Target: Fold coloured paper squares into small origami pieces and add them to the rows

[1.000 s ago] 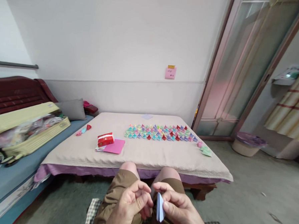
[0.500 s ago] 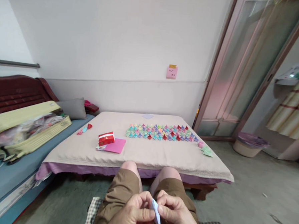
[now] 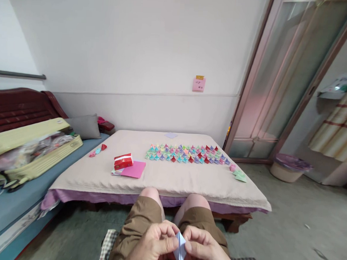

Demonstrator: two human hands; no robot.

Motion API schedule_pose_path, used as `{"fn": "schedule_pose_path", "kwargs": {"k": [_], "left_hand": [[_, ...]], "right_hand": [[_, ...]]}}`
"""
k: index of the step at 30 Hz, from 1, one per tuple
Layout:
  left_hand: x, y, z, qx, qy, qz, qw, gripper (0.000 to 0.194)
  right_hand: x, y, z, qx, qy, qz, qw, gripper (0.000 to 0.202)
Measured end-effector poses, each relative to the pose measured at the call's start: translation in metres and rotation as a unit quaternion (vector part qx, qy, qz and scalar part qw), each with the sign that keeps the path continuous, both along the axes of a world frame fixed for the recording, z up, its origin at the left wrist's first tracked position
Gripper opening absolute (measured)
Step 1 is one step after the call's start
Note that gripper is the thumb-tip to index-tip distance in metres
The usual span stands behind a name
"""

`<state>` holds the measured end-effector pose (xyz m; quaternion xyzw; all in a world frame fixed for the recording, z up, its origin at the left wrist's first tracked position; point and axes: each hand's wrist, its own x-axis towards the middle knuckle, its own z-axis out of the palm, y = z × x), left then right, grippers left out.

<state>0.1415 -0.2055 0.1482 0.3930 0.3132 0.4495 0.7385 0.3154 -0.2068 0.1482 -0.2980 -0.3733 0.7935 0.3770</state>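
Folded blue paper (image 3: pixel 180 251) should handle light and crush easily; hold by its side edges. My left hand (image 3: pixel 156 243) and right hand (image 3: pixel 204 248) each pinch one side.

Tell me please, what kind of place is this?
Probably a room at home: a dark wooden headboard, a grey pillow and a patterned curtain suggest it.

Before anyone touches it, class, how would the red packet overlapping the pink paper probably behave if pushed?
The red packet looks soft-wrapped, so it would probably give a little when pressed. Its low, broad shape makes rolling unlikely. It overlaps the pink paper, which might slide along.
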Motion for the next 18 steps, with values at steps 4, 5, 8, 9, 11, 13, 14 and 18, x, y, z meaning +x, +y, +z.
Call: {"fn": "schedule_pose_path", "kwargs": {"k": [4,5,8,9,11,13,14,18], "left_hand": [[-0.003,0.001,0.002,0.161,0.175,0.078,0.968,0.032],[-0.003,-0.001,0.005,0.196,0.206,0.097,0.954,0.029],[0.000,-0.009,0.014,0.256,0.251,0.146,0.922,0.017],[0.002,-0.012,0.016,0.266,0.257,0.160,0.915,0.014],[0.005,-0.016,0.019,0.276,0.253,0.184,0.909,0.011],[0.007,-0.019,0.018,0.268,0.222,0.203,0.915,0.011],[0.008,-0.019,0.017,0.261,0.204,0.208,0.920,0.012],[0.010,-0.016,0.012,0.240,0.173,0.191,0.936,0.022]], "right_hand": [[0.000,0.000,0.012,0.092,-0.060,-0.054,0.993,0.035],[-0.001,-0.002,0.015,0.121,-0.071,-0.078,0.987,0.036],[-0.002,-0.008,0.024,0.192,-0.097,-0.131,0.968,0.034],[-0.001,-0.011,0.025,0.208,-0.101,-0.141,0.963,0.032],[0.000,-0.015,0.027,0.235,-0.111,-0.153,0.953,0.030],[0.001,-0.017,0.026,0.252,-0.127,-0.166,0.945,0.027],[0.002,-0.017,0.025,0.257,-0.135,-0.173,0.941,0.025],[0.001,-0.015,0.021,0.256,-0.141,-0.197,0.936,0.021]]}}
